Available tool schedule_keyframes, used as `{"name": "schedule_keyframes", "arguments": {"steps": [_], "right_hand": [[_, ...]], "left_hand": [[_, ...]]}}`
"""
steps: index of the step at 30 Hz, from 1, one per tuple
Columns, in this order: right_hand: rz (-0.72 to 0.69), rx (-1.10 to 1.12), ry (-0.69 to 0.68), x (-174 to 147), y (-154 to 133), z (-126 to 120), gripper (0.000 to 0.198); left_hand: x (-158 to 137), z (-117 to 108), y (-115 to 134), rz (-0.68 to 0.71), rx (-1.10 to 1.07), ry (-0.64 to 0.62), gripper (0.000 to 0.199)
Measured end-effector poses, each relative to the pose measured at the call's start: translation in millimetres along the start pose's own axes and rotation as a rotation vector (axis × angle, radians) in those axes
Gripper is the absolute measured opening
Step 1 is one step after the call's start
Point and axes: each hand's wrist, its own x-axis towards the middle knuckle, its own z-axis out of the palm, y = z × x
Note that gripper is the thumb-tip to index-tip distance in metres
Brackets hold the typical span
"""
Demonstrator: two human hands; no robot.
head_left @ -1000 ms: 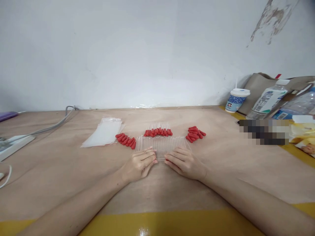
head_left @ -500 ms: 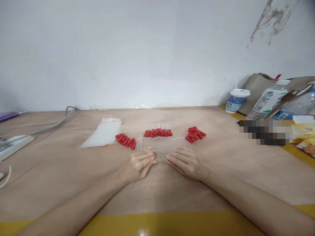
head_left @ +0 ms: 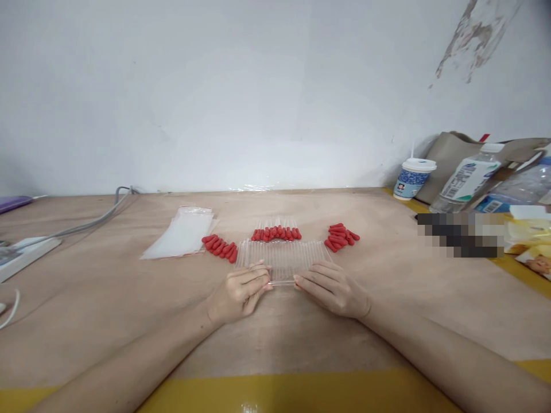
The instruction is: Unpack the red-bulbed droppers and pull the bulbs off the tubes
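A row of clear dropper tubes [head_left: 284, 258] lies side by side on the table, pointing away from me. Along their near ends runs a thin clear tube [head_left: 282, 283], set crosswise. My left hand [head_left: 241, 288] pinches its left end, fingers closed. At the other end my right hand [head_left: 330, 288] grips it the same way, its fingers resting partly over the row. Red rubber bulbs lie in a left heap [head_left: 220, 247] and a right heap [head_left: 341, 237]. Behind the row, several droppers with red bulbs [head_left: 276, 233] fitted point toward the wall.
Clear zip bags [head_left: 181, 232] lie at the left, near a power strip [head_left: 32, 255] and its grey cable [head_left: 92, 222]. A paper cup [head_left: 414, 179], a plastic bottle [head_left: 467, 179] and a grey bag [head_left: 445, 155] stand at the back right. A wall [head_left: 258, 97] closes the far side.
The crosswise clear tube has come slightly toward me, showing a small gap from the row. My hands have shifted a little apart and nearer; the bulbs and bags stay put.
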Motion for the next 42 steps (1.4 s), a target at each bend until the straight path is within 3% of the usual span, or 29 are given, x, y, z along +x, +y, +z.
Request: {"name": "schedule_keyframes", "arguments": {"steps": [5,7,11,13,16,20,23,25,33,39,42], "right_hand": [[-0.006,0.032,-0.001,-5.1,9.2,-4.2,0.02],[0.086,0.034,0.047,-10.6,18.6,-7.1,0.021],[0.423,-0.091,0.179,-21.1,45.0,-16.5,0.014],[0.565,-0.204,0.179,-27.0,59.4,-22.3,0.008],[0.801,-0.259,0.157,-40.5,80.8,-30.4,0.017],[1.178,-0.141,0.161,-64.1,105.1,-34.3,0.023],[1.514,0.101,0.249,-78.9,116.5,-29.6,0.024],[1.625,0.225,0.299,-85.3,120.7,-24.5,0.023],[1.685,0.351,0.305,-92.3,123.6,-13.5,0.019],[1.663,0.315,0.249,-92.2,116.8,-7.7,0.034],[1.631,0.299,0.209,-95.7,117.3,-4.4,0.037]], "left_hand": [[-1.2,-5.7,-2.3,-0.004,0.026,0.026,0.015],[-3.2,-11.0,-6.5,-0.038,0.077,0.087,0.015],[-3.2,-15.5,-16.5,-0.194,0.197,0.226,0.017],[-0.4,-13.1,-21.1,-0.249,0.232,0.263,0.018],[3.1,-8.9,-27.9,-0.275,0.298,0.254,0.024],[3.8,-8.9,-36.3,-0.27,0.353,0.232,0.034],[2.8,-9.1,-42.1,-0.217,0.403,0.26,0.036],[1.3,-7.7,-45.9,-0.161,0.444,0.256,0.038],[-4.3,-9.6,-45.8,0.04,0.433,0.051,0.043],[-1.4,-16.6,-37.0,0.069,0.474,-0.089,0.037],[-1.9,-13.9,-37.2,0.057,0.447,-0.088,0.03]]}}
